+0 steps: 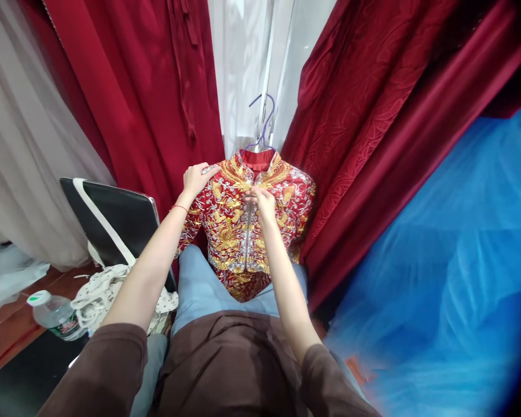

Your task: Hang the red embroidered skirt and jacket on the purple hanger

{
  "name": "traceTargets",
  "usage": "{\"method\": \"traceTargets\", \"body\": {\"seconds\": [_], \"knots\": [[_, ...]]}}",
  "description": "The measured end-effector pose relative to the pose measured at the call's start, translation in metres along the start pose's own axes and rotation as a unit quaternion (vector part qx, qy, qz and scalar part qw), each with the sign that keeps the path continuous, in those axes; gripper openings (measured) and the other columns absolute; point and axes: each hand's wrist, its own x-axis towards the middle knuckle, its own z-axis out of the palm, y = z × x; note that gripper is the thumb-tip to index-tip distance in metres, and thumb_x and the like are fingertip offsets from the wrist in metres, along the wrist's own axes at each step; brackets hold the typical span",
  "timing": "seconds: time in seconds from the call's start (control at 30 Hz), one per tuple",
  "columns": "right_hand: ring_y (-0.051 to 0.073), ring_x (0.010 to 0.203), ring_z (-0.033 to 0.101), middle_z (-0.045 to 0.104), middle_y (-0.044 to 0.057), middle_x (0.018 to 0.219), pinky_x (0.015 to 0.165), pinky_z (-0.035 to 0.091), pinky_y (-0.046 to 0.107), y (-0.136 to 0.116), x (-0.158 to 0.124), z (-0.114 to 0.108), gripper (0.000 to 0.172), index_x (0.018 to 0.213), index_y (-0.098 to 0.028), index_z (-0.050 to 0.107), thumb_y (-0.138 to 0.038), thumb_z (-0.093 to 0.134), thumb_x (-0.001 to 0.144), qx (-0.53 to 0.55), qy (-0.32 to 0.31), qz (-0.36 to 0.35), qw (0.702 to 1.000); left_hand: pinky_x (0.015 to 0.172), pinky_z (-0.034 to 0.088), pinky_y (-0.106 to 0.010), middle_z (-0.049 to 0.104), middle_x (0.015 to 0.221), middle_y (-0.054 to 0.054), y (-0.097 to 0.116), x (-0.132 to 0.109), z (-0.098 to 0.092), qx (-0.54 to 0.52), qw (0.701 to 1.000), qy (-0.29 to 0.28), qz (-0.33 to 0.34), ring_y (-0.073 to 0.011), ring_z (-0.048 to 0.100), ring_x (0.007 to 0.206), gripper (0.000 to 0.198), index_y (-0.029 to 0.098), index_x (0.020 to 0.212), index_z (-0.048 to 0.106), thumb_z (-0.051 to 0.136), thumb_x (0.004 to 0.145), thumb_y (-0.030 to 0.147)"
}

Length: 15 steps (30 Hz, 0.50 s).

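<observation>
A small red jacket [230,231] with dense gold embroidery hangs on a blue wire hanger [264,124] in front of me, above my knees. My left hand [196,178] grips the jacket's left shoulder, fingers curled over the cloth. My right hand [260,204] pinches the front opening just below the red collar, fingers pressed together on the fabric. Both sleeves of my brown top show at the bottom.
Dark red curtains [373,133] hang on both sides with white sheer cloth [243,69] between them. A black bag [113,223] stands at my left, with a patterned cloth [99,292] and a plastic water bottle [56,315] beside it. Blue gauzy fabric [451,278] fills the right.
</observation>
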Motion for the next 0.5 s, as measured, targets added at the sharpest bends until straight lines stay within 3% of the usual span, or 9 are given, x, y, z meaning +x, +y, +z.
{"method": "traceTargets", "body": {"seconds": [0.1,0.17,0.37,0.5], "knots": [[0.007,0.055,0.064,0.072,0.0,0.071,0.051,0.04,0.016,-0.006,0.002,-0.008,0.007,0.085,-0.014,0.068,-0.02,0.064,0.084,-0.004,-0.03,0.02,0.999,0.061,0.021,-0.031,0.051,0.059,-0.001,0.0,-0.001,0.001,-0.007,1.0,0.003,0.0,-0.0157,0.043,0.061,0.053,0.021,0.06,0.039,0.055,0.085,0.065],[0.007,0.055,0.064,0.072,0.001,0.071,0.049,0.039,0.016,-0.007,0.001,-0.011,0.008,0.084,-0.014,0.068,-0.021,0.064,0.084,0.014,-0.017,0.046,0.999,0.062,0.021,-0.031,0.051,0.06,-0.001,0.0,-0.001,0.001,-0.01,1.0,0.004,-0.004,-0.0159,0.043,0.062,0.053,0.021,0.06,0.04,0.055,0.085,0.066],[0.01,0.07,0.068,0.076,0.001,0.082,0.057,0.047,0.018,-0.008,-0.006,-0.008,0.009,0.081,-0.018,0.067,-0.017,0.059,0.085,0.143,0.012,0.117,0.983,0.062,0.02,-0.031,0.05,0.06,-0.001,0.0,-0.002,0.001,-0.013,1.0,0.003,-0.014,-0.0168,0.042,0.064,0.052,0.021,0.061,0.042,0.055,0.084,0.067],[0.01,0.075,0.069,0.077,0.0,0.084,0.057,0.048,0.017,-0.013,-0.008,-0.007,0.014,0.083,-0.018,0.066,-0.011,0.054,0.085,0.174,0.017,0.156,0.972,0.062,0.02,-0.03,0.05,0.06,-0.001,-0.002,-0.001,0.003,-0.019,1.0,0.011,-0.002,-0.0156,0.041,0.061,0.053,0.021,0.061,0.042,0.056,0.085,0.066]]}}
